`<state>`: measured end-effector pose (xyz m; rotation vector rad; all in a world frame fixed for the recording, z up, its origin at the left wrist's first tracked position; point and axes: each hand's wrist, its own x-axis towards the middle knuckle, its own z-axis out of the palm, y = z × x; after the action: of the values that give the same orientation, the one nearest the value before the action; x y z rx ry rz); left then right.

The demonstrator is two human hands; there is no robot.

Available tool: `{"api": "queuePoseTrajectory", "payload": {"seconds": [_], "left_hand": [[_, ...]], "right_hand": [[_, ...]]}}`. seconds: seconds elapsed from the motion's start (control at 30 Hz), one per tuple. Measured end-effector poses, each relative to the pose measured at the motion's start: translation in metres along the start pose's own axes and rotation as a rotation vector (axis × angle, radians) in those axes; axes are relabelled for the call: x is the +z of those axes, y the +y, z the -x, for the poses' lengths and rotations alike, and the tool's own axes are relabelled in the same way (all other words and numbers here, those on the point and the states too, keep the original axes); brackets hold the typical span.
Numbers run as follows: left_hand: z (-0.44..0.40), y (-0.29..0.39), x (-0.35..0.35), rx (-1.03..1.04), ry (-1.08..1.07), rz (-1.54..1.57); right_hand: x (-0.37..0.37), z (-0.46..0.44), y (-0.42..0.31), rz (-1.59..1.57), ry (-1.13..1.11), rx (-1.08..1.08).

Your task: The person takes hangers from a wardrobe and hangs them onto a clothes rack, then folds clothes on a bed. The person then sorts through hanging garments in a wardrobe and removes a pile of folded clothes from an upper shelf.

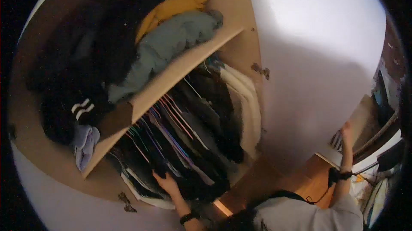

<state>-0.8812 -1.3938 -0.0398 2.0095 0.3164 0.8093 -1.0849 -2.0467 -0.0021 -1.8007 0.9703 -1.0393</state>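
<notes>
Hanging garments at an open wardrobe. The left hand is set against the near end of the row, its fingertips partly lost among dark cloth; whether a garment is gripped or only touched cannot be told. The right hand is extended well apart from the row, near a striped item; its fingers are blurred, and whether they are closed on anything cannot be told. A pale garment is hung at the end farther from the left hand. Above that hand, a shelf is loaded with a grey-green bundle and a yellow cloth. Handling of the row is judged to be under way: the garments are suspended together, and none is seen withdrawn; what remains cannot be determined.
</notes>
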Motion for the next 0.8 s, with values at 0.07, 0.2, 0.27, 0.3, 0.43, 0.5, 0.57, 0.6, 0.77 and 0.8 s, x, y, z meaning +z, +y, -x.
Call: {"api": "queuePoseTrajectory", "payload": {"seconds": [0.07, 0.2, 0.27, 0.3, 0.43, 0.5, 0.57, 0.6, 0.77, 0.8], "left_hand": [[0.004, -0.019, -0.006, 0.015, -0.005, -0.08], [0.066, -0.014, -0.025, -0.094, 0.032, -0.101], [0.117, -0.026, -0.037, -0.13, 0.024, -0.104], [0.139, -0.009, -0.047, -0.246, -0.06, -0.125], [0.217, -0.049, -0.06, -0.352, -0.167, -0.099], [0.248, -0.013, -0.058, -0.421, -0.297, -0.179], [0.268, 0.0, -0.055, -0.451, -0.411, -0.207], [0.279, -0.008, -0.053, -0.446, -0.459, -0.193], [0.331, -0.028, -0.054, -0.348, -0.539, -0.226], [0.342, -0.029, -0.059, -0.424, -0.572, -0.205]], "right_hand": [[0.017, -0.009, 0.048, 0.104, -0.358, 0.122], [0.011, -0.011, 0.041, 0.207, -0.727, -0.059], [-0.002, 0.004, -0.031, 0.261, -0.884, -0.038], [-0.002, 0.007, -0.046, 0.258, -0.94, -0.074], [0.009, 0.001, -0.028, 0.207, -1.114, -0.397], [0.026, -0.013, 0.011, 0.303, -1.16, -0.529], [0.026, -0.004, 0.0, 0.253, -1.119, -0.705], [0.028, -0.003, -0.003, 0.224, -1.09, -0.799], [0.04, -0.009, 0.01, 0.416, -1.301, -0.811], [0.039, -0.001, -0.007, 0.384, -1.315, -0.81]]}}
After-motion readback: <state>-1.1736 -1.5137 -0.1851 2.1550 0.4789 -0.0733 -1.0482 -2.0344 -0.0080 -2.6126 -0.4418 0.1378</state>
